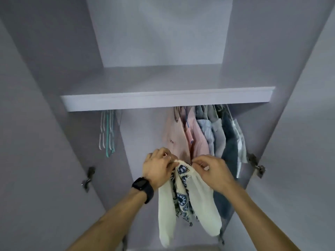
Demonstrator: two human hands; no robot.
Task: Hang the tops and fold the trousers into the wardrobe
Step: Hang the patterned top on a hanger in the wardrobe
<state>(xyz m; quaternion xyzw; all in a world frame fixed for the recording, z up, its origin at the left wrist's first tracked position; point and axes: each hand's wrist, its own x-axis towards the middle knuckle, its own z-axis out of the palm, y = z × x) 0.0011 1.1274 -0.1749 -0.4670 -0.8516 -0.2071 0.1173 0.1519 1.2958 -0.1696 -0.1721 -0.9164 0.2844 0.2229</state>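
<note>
We look up into an open grey wardrobe (54, 87), both arms raised. Our left hand (159, 167) and right hand (213, 171) meet in front of the hanging space, below the front edge of the shelf (163, 100). Both hands have their fingers curled and pinch the upper end of a cream knitted top (165, 205) between them. Its middle panel carries a dark blue and white crochet pattern, and two cream sleeves dangle between our forearms. We cannot tell whether a hanger is inside it.

A black watch (143, 187) sits on the left wrist and a thin ring (169, 157) on a left finger.

Under the right end of the shelf hangs a row of tops (208, 134) in pale blue stripes, grey and dark blue. At the row's left end is a pink top (177, 131) with small writing on the chest, too blurred to read. Under the left end of the shelf hang empty hangers (107, 131), white and teal.
</note>
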